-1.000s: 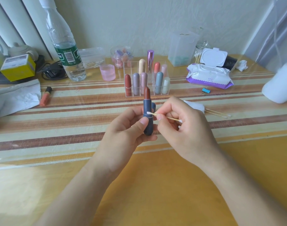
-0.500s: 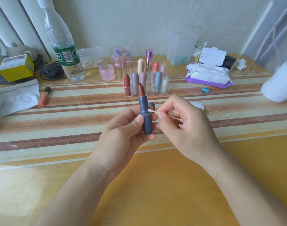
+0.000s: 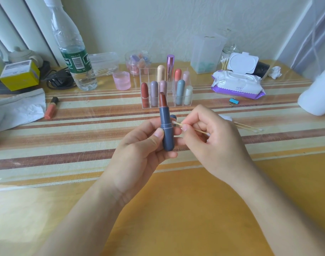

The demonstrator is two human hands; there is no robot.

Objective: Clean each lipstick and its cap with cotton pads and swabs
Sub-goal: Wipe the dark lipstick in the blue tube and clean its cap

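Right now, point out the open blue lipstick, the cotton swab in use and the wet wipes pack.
blue lipstick [image 3: 166,129]: head view, on the middle of the tube's barrel.
cotton swab [image 3: 178,123]: head view, on the stick near its tip.
wet wipes pack [image 3: 237,85]: head view, on its white top face.

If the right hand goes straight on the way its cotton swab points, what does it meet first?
Probably the blue-grey lipstick tube held by the left hand; the cotton swab tip lies beside it, though depth is unclear.
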